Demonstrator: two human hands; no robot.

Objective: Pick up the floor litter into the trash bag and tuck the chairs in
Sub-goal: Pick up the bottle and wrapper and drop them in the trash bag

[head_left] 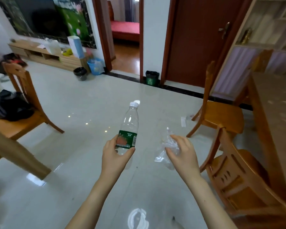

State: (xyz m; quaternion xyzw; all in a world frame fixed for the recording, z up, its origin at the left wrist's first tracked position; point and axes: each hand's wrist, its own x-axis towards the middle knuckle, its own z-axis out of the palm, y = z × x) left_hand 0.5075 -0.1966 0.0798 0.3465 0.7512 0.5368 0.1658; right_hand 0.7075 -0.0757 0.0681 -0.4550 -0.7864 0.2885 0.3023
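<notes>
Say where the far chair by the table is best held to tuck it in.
Take the far chair by its backrest's top rail, coming from the floor side: the back faces the room and the seat faces the table, so pushing there should slide it under.

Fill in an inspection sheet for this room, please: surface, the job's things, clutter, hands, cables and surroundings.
Surface: glossy pale floor, with lights reflected in it.
Job's things: clear bottle with a green label; crumpled clear plastic; paper scrap on the floor by the far right chair, which stands out from the table; left chair carries a black bag.
Clutter: black bin, blue bin and green bin along the walls.
Hands: left hand grips the bottle; right hand pinches the plastic.
Cables: nothing seen.
Surroundings: TV, shut brown door, open doorway.
</notes>
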